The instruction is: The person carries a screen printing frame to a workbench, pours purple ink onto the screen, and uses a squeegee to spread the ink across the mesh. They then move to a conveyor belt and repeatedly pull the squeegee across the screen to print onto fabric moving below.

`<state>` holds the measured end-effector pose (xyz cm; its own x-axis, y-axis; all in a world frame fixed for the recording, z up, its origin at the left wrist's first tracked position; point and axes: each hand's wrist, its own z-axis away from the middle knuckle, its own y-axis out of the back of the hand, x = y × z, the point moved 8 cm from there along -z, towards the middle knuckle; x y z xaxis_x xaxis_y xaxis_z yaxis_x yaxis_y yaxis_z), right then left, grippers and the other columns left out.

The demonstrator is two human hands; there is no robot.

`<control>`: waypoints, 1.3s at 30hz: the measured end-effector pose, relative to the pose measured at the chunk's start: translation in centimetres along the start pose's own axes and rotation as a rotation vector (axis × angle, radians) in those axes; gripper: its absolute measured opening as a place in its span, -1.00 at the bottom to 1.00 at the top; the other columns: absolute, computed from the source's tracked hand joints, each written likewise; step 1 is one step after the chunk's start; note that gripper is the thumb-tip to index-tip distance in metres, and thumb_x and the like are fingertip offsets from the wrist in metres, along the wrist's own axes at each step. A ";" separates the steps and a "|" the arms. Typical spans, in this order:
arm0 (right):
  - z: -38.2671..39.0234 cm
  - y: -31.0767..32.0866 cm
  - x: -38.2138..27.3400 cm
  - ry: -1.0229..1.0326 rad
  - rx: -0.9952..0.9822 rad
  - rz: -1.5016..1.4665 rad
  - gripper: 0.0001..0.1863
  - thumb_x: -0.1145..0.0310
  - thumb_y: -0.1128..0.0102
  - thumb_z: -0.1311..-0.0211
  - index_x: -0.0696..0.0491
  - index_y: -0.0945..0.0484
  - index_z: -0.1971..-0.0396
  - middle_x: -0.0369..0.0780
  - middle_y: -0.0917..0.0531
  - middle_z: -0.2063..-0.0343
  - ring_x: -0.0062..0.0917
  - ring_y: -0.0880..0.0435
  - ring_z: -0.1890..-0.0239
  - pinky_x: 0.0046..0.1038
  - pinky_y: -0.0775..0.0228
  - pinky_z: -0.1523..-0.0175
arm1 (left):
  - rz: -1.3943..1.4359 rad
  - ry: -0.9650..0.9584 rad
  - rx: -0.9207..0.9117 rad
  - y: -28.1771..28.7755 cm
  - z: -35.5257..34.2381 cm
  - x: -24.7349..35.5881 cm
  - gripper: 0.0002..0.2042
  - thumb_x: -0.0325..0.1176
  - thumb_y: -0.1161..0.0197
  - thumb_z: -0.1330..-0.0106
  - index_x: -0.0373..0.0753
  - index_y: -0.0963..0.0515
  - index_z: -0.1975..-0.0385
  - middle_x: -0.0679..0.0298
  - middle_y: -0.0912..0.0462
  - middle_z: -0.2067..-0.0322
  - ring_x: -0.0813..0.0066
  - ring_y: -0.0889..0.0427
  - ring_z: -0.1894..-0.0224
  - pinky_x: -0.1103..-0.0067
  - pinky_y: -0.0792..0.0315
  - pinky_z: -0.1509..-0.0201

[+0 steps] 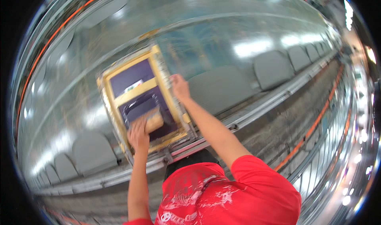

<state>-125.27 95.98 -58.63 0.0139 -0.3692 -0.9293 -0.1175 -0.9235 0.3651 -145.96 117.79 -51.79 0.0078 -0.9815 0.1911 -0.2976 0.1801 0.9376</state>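
A screen-printing frame [155, 69] with yellowish edges and a dark purple mesh lies on the long table in front of me. A yellowish strip crosses its mesh. In the frame's lower part, my left hand [138, 135] is closed on the left end of a squeegee [154, 120] with a light wooden handle. Dark wet-looking ink [149, 96] marks the mesh above the squeegee. My right hand [180, 88] is beside the frame's right edge, its fingers curled and blurred. Whether it touches the frame or grips anything cannot be made out.
Grey cut pieces [220, 88] lie in a row along the glossy table [206, 34], on both sides of the frame. A metal rail [274, 98] runs along the near edge. Orange tubing or cord [295, 151] and metal racks stretch along the aisle at right.
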 end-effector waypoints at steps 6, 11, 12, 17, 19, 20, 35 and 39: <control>0.1 -0.1 0.7 -0.119 0.004 -0.030 -0.71 0.11 0.03 -0.44 0.00 -0.54 0.14 0.06 -0.65 0.40 0.07 -0.63 0.29 -0.01 -0.43 0.17 | 0.111 0.049 -0.043 0.6 -1.0 -1.6 -0.53 -0.65 -0.15 -0.02 -0.09 -0.67 0.05 0.24 -0.72 0.11 0.21 -0.65 0.02 0.34 -0.45 -0.04; 0.4 -0.2 0.3 -0.143 -0.014 -0.112 -0.73 0.15 -0.01 -0.42 0.03 -0.52 0.13 0.04 -0.65 0.45 0.05 -0.62 0.34 -0.07 -0.43 0.23 | -0.011 0.096 -0.162 -1.3 -7.6 -3.0 -0.54 -0.64 -0.14 -0.08 -0.12 -0.63 -0.02 0.21 -0.69 0.06 0.18 -0.64 0.02 0.33 -0.42 -0.05; 0.2 -0.2 0.5 -0.132 -0.012 -0.104 -0.73 0.15 0.01 -0.42 0.02 -0.52 0.14 0.01 -0.66 0.47 -0.01 -0.65 0.37 -0.09 -0.44 0.23 | -0.041 0.113 -0.204 -1.8 -7.4 -3.1 -0.54 -0.64 -0.15 -0.09 -0.13 -0.63 -0.02 0.21 -0.69 0.05 0.19 -0.63 0.01 0.32 -0.40 -0.07; -0.6 -0.4 0.9 -0.323 -0.194 -0.070 -0.72 0.14 0.10 -0.44 0.00 -0.47 0.12 -0.02 -0.68 0.45 -0.11 -0.69 0.36 -0.08 -0.45 0.21 | 0.069 -0.071 -0.116 0.4 0.9 0.2 -0.58 -0.61 -0.12 -0.13 -0.14 -0.64 0.00 0.17 -0.70 0.08 0.16 -0.62 0.01 0.28 -0.37 -0.08; -1.2 -1.3 1.4 -0.344 -0.209 -0.047 -0.72 0.13 0.13 -0.44 0.00 -0.45 0.11 -0.01 -0.68 0.42 -0.11 -0.69 0.32 -0.08 -0.44 0.19 | 0.026 -0.092 -0.132 1.6 1.6 0.5 -0.59 -0.62 -0.11 -0.13 -0.15 -0.65 0.02 0.13 -0.70 0.11 0.13 -0.64 0.05 0.29 -0.40 -0.05; -1.3 -1.5 1.8 -0.351 -0.209 -0.042 -0.71 0.13 0.14 -0.44 0.00 -0.45 0.11 0.00 -0.68 0.40 -0.09 -0.69 0.30 -0.07 -0.44 0.18 | 0.017 -0.017 -0.160 1.3 0.5 -0.4 -0.59 -0.63 -0.11 -0.12 -0.16 -0.65 0.03 0.13 -0.70 0.12 0.11 -0.64 0.07 0.29 -0.41 -0.03; 0.3 -0.3 0.4 -0.255 0.008 -0.080 -0.77 0.22 0.05 -0.43 0.04 -0.48 0.16 0.04 -0.65 0.44 0.04 -0.63 0.32 -0.01 -0.40 0.21 | -0.013 -0.004 -0.157 0.2 2.5 1.9 -0.60 -0.61 -0.17 -0.08 -0.14 -0.65 0.06 0.24 -0.70 0.05 0.21 -0.62 -0.04 0.31 -0.33 0.00; 0.0 -0.1 0.1 -0.221 0.020 -0.076 -0.78 0.22 0.05 -0.42 0.03 -0.48 0.16 0.03 -0.66 0.44 0.05 -0.63 0.32 -0.01 -0.41 0.22 | -0.012 0.029 -0.208 1.2 4.5 3.1 -0.60 -0.57 -0.20 -0.10 -0.13 -0.64 0.02 0.28 -0.68 -0.03 0.26 -0.58 -0.12 0.32 -0.33 -0.09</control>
<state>-125.25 96.05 -58.80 -0.1936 -0.2650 -0.9446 -0.1445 -0.9446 0.2946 -150.59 114.70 -51.41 0.0387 -0.9820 0.1850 -0.0942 0.1807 0.9790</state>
